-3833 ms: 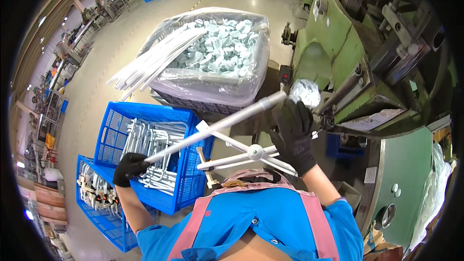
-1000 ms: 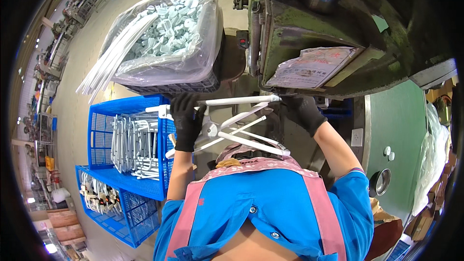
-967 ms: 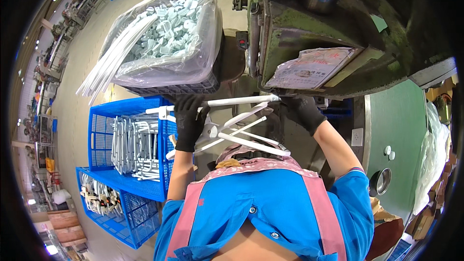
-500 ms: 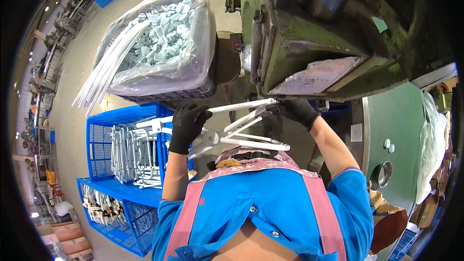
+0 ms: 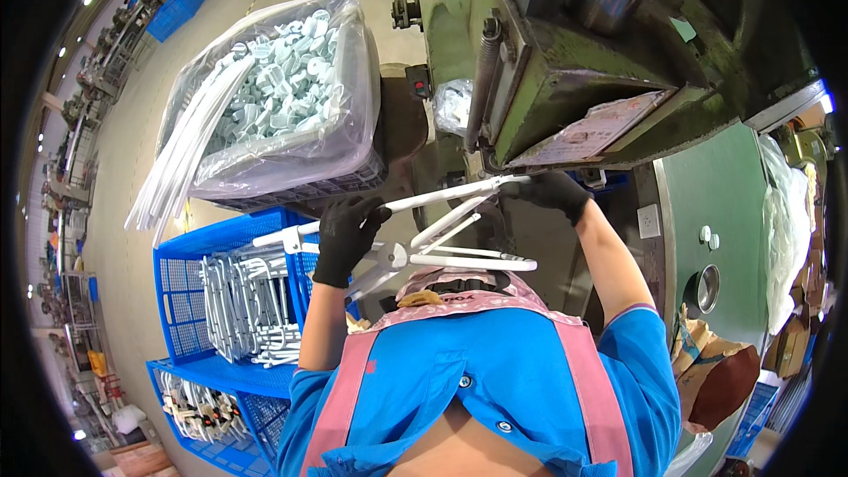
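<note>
A white folding tubular frame (image 5: 450,193) spans the space before my body, held between my two black-gloved hands. My left hand (image 5: 347,240) wraps round its upper tube near the left end, above the round joint (image 5: 390,256). At the tube's other end, my right hand (image 5: 549,195) has its fingers closed on the frame, just below the green press-like machine (image 5: 601,93). Some of the right fingers are hidden from view. More thin white tubes of the frame fan out from the joint towards the right.
A plastic-lined bin (image 5: 291,159) of pale plastic pieces (image 5: 287,79) stands at far left, long white strips (image 5: 190,128) across it. Nearer are stacked blue crates (image 5: 181,243) with white tubular parts (image 5: 247,305). At right, a green table (image 5: 707,181) carries a metal bowl (image 5: 707,289).
The view has shifted slightly, so bin and machine sit a little differently. Both hands keep their hold on the frame, which stays almost in the same pose.
</note>
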{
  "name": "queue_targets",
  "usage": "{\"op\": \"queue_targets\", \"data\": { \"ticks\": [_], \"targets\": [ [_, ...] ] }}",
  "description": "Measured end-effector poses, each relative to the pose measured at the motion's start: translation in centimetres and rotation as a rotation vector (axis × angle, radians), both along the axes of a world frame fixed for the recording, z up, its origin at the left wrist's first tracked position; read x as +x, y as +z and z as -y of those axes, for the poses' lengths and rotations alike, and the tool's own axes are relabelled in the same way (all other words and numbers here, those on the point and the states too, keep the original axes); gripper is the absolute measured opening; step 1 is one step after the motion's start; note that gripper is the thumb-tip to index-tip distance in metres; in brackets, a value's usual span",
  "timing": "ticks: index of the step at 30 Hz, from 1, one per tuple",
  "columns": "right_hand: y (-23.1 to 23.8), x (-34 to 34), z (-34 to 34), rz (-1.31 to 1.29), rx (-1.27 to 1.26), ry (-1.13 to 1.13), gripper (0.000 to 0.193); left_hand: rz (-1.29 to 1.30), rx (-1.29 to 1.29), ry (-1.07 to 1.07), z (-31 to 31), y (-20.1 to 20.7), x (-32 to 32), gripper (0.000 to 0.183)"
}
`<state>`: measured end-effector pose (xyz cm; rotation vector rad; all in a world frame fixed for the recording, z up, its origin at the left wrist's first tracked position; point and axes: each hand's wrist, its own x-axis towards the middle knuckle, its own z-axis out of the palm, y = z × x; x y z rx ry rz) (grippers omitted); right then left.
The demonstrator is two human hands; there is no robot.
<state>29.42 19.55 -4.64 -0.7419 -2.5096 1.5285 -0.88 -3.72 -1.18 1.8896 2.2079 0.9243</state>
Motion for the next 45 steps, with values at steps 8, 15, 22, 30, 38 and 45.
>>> {"op": "queue_targets", "data": {
  "ticks": [8, 15, 22, 30, 38, 45],
  "targets": [
    [0.2, 7.0, 9.0, 0.018, 0.252, 0.054, 0.039, -0.181, 0.126, 0.159, 4.1, -0.4, -1.6, 0.021],
    [-2.9, -2.0, 7.8, 0.155, 0.337, -0.736, 0.021, -0.152, 0.071, -0.001, 5.8, -0.7, -1.8, 0.037],
    [-3.2, -3.4, 6.2, 0.298, 0.355, -0.772, 0.026, -0.336, -0.247, -0.040, 6.0, -0.1, -2.9, 0.068],
    [-4.9, -3.2, 5.7, 0.234, 0.395, -0.735, 0.028, -0.299, -0.241, -0.088, 6.6, -0.1, -3.3, 0.069],
    [-6.5, -2.8, 5.3, 0.129, 0.496, -0.701, 0.022, -0.284, -0.265, -0.046, 6.8, 0.5, -2.5, 0.068],
    [-3.7, -1.3, 5.0, -0.439, -0.120, -0.690, 0.015, -0.239, -0.204, -0.054, 6.3, 2.9, -2.0, 0.074]
  ]
}}
